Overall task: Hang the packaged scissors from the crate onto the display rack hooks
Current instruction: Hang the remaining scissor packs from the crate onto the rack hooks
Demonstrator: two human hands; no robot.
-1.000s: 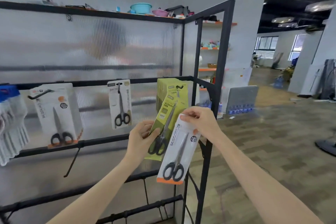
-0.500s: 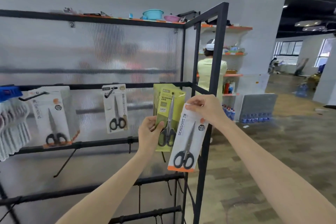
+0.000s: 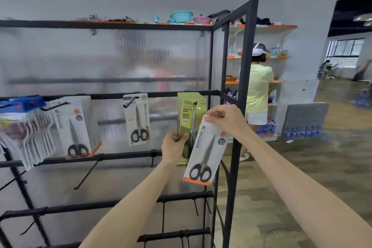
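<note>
Green pack [image 3: 188,125] now on its hook [image 3: 194,103].
Left hand [image 3: 174,144] still grips it; right hand [image 3: 225,120] pinches white pack [image 3: 205,153], unhung.

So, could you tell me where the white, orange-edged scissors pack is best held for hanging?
Pinch the white, orange-edged scissors pack at its flat top edge, from above, as the right hand does; it hangs tilted, heavy handles down, so the top can be guided to a hook.
</note>
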